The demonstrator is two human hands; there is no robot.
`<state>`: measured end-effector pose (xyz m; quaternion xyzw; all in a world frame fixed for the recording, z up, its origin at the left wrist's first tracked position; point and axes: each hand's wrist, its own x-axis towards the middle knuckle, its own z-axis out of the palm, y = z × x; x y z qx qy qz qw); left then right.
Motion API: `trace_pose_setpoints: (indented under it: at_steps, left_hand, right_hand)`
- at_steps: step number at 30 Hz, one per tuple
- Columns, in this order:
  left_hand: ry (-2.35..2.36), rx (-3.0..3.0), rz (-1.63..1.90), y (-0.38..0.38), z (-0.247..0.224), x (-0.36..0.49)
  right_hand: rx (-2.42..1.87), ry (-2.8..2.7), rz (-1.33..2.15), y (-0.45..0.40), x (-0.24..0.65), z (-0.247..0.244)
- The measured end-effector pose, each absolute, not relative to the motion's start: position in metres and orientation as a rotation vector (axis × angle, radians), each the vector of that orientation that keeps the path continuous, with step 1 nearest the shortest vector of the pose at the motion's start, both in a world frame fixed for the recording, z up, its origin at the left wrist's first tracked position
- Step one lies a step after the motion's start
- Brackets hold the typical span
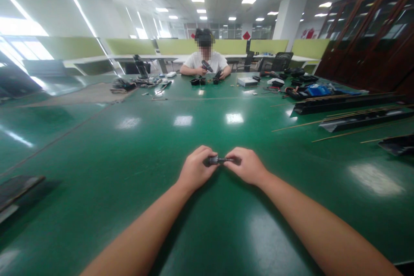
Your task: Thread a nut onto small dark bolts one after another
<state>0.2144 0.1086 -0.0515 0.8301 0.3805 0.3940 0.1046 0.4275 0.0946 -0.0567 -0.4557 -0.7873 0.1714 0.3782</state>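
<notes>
Both my hands meet over the near middle of the green table [155, 146]. Between them is a small, slim dark object [214, 160] with a greyish, shiny band, too small to name for certain. Fingers and thumb of my left hand [198, 167] are closed around its thicker left end. My right hand [247, 164] pinches the thin dark right end, which runs in between thumb and forefinger. The fingers cover both ends of the object.
Across the table a person [207, 62] in a white top holds a dark power tool [207, 66]. Black channel-like strips [343, 104] and thin rods lie at right. A white box [247, 82] stands at the far side. A dark flat panel [19, 189] lies at left.
</notes>
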Motion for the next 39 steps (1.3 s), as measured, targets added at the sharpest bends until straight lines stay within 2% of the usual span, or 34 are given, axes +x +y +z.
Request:
trace_pose_setpoints:
  at_steps: [39]
  left_hand:
    - [1.198, 2.421, 1.198, 0.1102, -0.0499, 0.2117]
  right_hand:
    - [-1.194, -1.983, 0.45, 0.0957, 0.4347, -0.0556]
